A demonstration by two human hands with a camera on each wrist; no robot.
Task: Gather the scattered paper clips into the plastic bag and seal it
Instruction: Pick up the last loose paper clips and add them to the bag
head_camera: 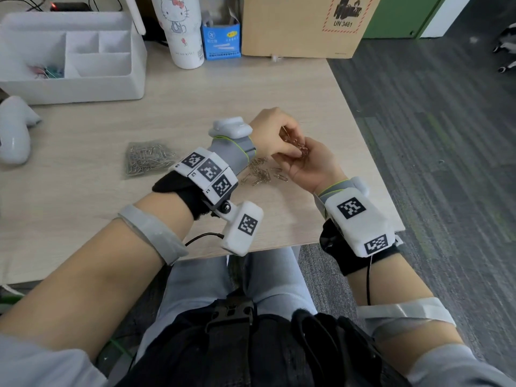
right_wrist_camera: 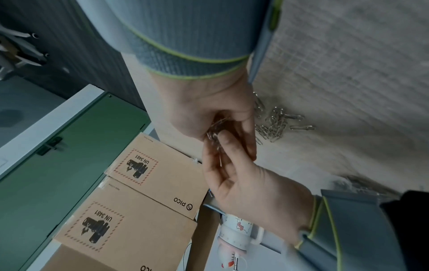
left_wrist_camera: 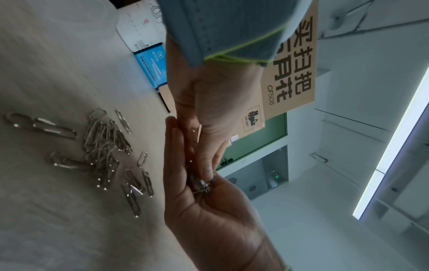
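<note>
A clear plastic bag [head_camera: 148, 160] filled with silver paper clips lies flat on the wooden table [head_camera: 83, 213], left of my hands. Several loose paper clips [head_camera: 261, 171] [left_wrist_camera: 106, 152] [right_wrist_camera: 276, 124] are scattered on the table just under my left wrist. My right hand [head_camera: 310, 159] [left_wrist_camera: 209, 216] [right_wrist_camera: 209, 110] is raised, palm up and cupped around a small bunch of clips [head_camera: 297, 145] [left_wrist_camera: 199, 185]. My left hand [head_camera: 284, 148] [left_wrist_camera: 209, 146] [right_wrist_camera: 243, 183] reaches over it, its fingertips pinching clips at that bunch.
A white desk organizer [head_camera: 83, 88] stands at the back left. Beside it are a Hello Kitty tumbler [head_camera: 181, 32], a blue box [head_camera: 220, 40] and a cardboard box [head_camera: 296, 26]. A white controller [head_camera: 14, 129] lies at the far left. The table's right edge [head_camera: 371, 152] runs close to my hands.
</note>
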